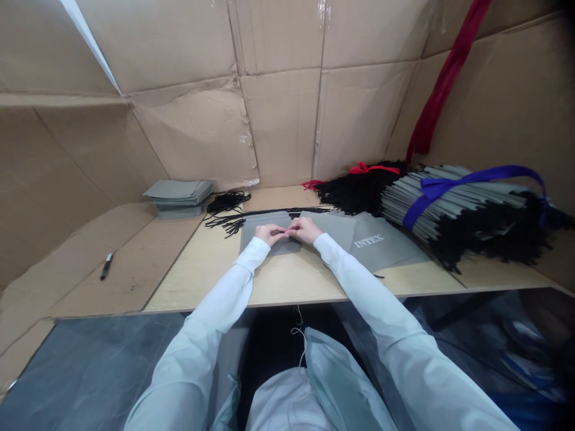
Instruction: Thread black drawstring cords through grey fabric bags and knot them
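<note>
A small grey fabric pouch (258,224) lies flat on the wooden table (287,278) in front of me. My left hand (271,233) and my right hand (305,229) rest on it side by side, fingertips meeting in a pinch over its middle. What they pinch is too small to make out. A black drawstring cord (287,211) runs along the pouch's far edge. Beside my right hand lies another grey pouch printed INTEX (375,242).
A stack of grey pouches (179,197) sits at the back left, with loose black cords (227,203) next to it. A large pouch bundle tied with blue ribbon (467,200) fills the right. A black cord bundle with red tie (359,185) lies behind. A pen (106,265) lies on cardboard.
</note>
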Available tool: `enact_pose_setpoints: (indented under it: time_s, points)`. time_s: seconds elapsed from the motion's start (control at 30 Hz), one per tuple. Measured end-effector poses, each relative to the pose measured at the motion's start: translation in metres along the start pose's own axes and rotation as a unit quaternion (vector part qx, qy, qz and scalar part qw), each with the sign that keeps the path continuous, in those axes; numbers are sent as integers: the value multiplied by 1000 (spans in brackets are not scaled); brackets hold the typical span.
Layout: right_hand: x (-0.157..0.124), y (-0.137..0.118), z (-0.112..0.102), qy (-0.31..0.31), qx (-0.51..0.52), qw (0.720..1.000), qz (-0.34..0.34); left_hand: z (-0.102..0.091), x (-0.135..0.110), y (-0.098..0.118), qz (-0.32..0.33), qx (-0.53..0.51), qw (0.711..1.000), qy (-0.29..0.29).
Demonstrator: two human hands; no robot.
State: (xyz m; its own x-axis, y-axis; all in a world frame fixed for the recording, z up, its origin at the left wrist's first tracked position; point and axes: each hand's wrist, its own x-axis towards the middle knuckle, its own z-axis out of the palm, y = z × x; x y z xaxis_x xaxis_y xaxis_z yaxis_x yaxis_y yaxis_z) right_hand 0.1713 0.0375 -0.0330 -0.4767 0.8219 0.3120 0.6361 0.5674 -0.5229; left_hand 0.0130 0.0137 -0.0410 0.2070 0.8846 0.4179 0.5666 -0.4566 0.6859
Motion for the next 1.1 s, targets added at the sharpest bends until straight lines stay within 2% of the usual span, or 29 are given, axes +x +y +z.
enact_pose_setpoints:
  time_s: [0.13, 0.3, 0.6, 0.77, 0.9, 1.1]
  points:
    - [1, 6, -6, -30, 54, 998, -19, 2, 0, 0, 23, -8, 1000, 0]
    - [1, 8, -8, -13, 64, 997, -38, 5, 1, -8, 66, -8, 998, 3]
    - [0, 6, -9, -5, 59, 998, -34, -4, 1, -6, 126, 83, 988, -19]
    - [0, 6, -8, 1, 38, 999, -29, 1, 1, -5, 154, 141, 978, 8]
    - [-1, 2, -3, 6, 14, 1000, 1, 9, 0, -9, 160, 237, 958, 20]
    - [-3, -6, 4, 24, -99, 994, 36, 10, -2, -5, 161, 402, 901, -30]
